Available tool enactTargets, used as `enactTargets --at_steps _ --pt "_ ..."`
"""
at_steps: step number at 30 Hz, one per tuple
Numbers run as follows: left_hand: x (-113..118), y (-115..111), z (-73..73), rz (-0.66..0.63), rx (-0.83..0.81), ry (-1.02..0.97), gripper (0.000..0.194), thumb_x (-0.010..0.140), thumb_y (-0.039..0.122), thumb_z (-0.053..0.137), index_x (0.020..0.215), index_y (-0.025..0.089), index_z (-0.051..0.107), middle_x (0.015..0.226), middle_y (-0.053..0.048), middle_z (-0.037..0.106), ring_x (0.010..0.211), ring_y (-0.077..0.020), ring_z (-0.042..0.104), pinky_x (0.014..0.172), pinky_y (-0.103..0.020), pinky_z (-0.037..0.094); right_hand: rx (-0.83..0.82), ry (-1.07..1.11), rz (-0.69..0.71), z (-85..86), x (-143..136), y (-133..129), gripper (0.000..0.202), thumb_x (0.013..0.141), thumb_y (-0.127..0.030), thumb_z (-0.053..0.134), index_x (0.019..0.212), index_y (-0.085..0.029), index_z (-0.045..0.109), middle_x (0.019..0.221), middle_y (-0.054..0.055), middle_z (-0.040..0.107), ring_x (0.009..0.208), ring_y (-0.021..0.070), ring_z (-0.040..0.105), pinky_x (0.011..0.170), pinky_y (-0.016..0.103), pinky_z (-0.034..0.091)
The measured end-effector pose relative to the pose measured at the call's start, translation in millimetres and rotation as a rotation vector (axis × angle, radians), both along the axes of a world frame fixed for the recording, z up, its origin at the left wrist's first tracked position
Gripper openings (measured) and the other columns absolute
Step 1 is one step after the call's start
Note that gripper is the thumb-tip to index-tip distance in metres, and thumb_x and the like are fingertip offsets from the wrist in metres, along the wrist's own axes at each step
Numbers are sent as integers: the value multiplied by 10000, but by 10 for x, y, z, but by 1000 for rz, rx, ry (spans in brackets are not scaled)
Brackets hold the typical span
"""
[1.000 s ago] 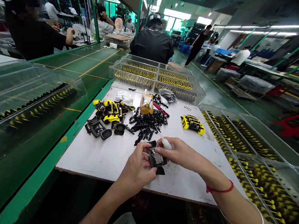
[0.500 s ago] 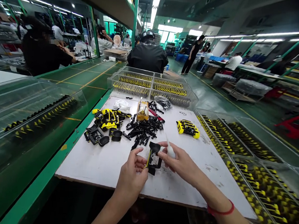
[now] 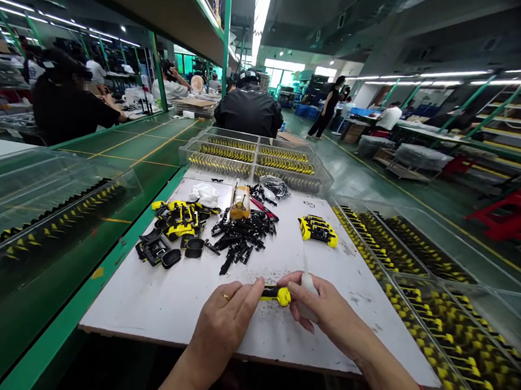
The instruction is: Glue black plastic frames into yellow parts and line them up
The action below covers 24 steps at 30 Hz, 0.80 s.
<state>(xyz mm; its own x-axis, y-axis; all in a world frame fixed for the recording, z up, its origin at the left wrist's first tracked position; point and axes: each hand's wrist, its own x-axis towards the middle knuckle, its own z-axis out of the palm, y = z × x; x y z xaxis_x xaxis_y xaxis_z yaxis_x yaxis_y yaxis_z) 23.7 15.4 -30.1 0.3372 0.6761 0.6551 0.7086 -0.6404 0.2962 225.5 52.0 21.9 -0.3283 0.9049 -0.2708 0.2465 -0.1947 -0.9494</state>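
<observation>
My left hand is closed around a black-and-yellow plastic part, held low over the front of the white board. The part lies sideways, its yellow end pointing right, and my fingers cover its left portion. A small white squeeze bottle with a thin nozzle sits in my closed right hand, nozzle pointing up. My right thumb and forefinger are at the yellow end of the part; whether they press on it I cannot tell. Beyond my hands lies a heap of small black pieces.
Black-and-yellow parts and black frames lie at the board's left; a short row of assembled parts is at the right. A small yellowish container stands behind the heap. Clear trays flank the board. Other people sit beyond.
The part has turned from upright, with its black frame showing, to lying sideways with its yellow side showing. My left hand has rolled over it. The view has shifted slightly.
</observation>
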Motion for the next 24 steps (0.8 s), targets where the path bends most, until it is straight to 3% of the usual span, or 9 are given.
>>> enactTargets --at_steps 6,10,12,15,18,20,24 --pt "-34 22 -154 -8 71 -28 591 900 37 445 1441 185 259 1130 -67 646 1043 -190 558 928 -320 477 -3 15 -18 -146 27 -68 314 836 -427 585 978 -147 574 640 -21 568 492 78 447 458 204 349" --pt "-8 -2 -219 106 54 -180 544 853 22 499 1358 189 383 1155 -103 573 1099 -204 520 955 -355 459 27 -34 -93 -190 42 -78 272 774 -352 637 956 -160 572 675 -40 538 493 67 453 490 208 367" --pt "-2 -26 -188 169 -74 -293 582 807 76 580 1343 176 377 1161 -123 543 1083 -223 524 908 -365 484 54 -80 -124 -191 54 -83 252 766 -344 627 931 -163 571 652 -46 522 494 71 454 501 213 372" --pt "-1 -41 -99 160 -431 -451 611 753 207 666 1302 158 403 1053 -95 588 913 -200 581 770 -323 522 114 -177 -130 -185 71 -101 236 767 -344 597 925 -171 578 659 -39 529 497 82 462 510 226 384" --pt "22 -14 -36 110 -689 -569 376 792 276 618 1149 187 540 897 -32 631 740 -152 578 702 -286 503 199 -300 -113 -197 82 -132 219 780 -341 569 930 -183 592 711 -12 580 565 117 517 556 251 417" --pt "57 16 -28 103 -762 -625 263 806 284 590 1054 198 585 826 -10 635 697 -143 562 682 -272 484 270 -356 -121 -227 89 -156 215 793 -342 563 948 -198 596 786 7 621 676 151 571 640 272 448" --pt "149 56 -64 116 -816 -629 248 788 301 600 1020 215 581 787 7 629 681 -149 549 663 -267 460 407 -365 -140 -344 117 -183 227 778 -322 599 978 -215 588 955 26 653 899 196 599 812 301 451"
